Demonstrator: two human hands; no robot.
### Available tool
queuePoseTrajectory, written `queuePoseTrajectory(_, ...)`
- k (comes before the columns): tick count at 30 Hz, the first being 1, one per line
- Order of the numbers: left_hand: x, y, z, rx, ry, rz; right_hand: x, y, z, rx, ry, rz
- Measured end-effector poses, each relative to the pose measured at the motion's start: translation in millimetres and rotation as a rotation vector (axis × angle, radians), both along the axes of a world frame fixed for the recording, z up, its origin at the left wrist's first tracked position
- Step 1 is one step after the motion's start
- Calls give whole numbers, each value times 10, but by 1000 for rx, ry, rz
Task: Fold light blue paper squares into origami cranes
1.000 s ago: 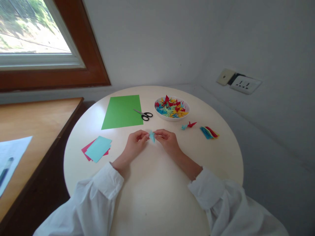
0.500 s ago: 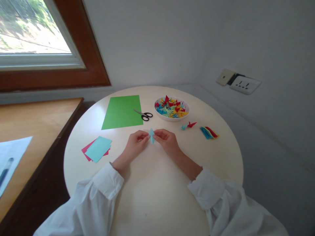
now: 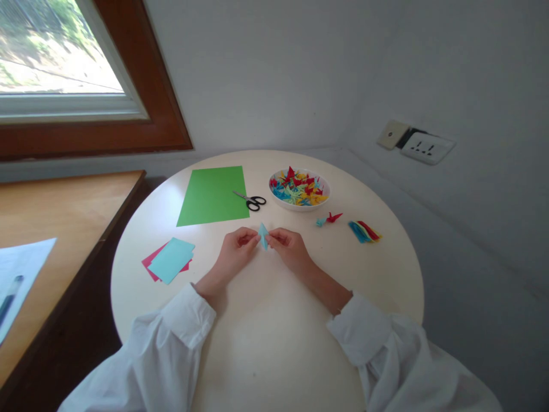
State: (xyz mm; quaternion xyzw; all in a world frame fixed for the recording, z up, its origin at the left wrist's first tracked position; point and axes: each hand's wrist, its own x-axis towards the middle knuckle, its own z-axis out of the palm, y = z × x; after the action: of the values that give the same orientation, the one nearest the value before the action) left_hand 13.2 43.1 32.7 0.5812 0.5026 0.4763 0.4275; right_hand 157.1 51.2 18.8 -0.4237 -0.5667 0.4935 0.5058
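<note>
A small folded light-blue paper piece (image 3: 263,236) stands between my two hands above the middle of the round cream table (image 3: 266,332). My left hand (image 3: 235,249) pinches its left side with closed fingertips. My right hand (image 3: 290,249) pinches its right side the same way. Both wrists rest low near the tabletop, in white sleeves.
A green sheet (image 3: 213,194) and black-handled scissors (image 3: 251,200) lie behind the hands. A white bowl (image 3: 299,190) holds several coloured folded pieces. Two small folded pieces (image 3: 328,218) and a stack of coloured strips (image 3: 364,231) lie at right. Blue and red paper squares (image 3: 169,260) lie at left.
The blue piece has turned slightly and shifted a little left between the fingertips. Both hands stay in nearly the same place.
</note>
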Motion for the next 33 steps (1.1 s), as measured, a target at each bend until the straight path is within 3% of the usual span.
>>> queuePoseTrajectory(22,-31,17,-78,-102,-143,-79,-3,-27,-20,42,-138,103)
queuePoseTrajectory(33,-33,-4,-44,-160,-226,-151,9,-38,-23,62,-203,146)
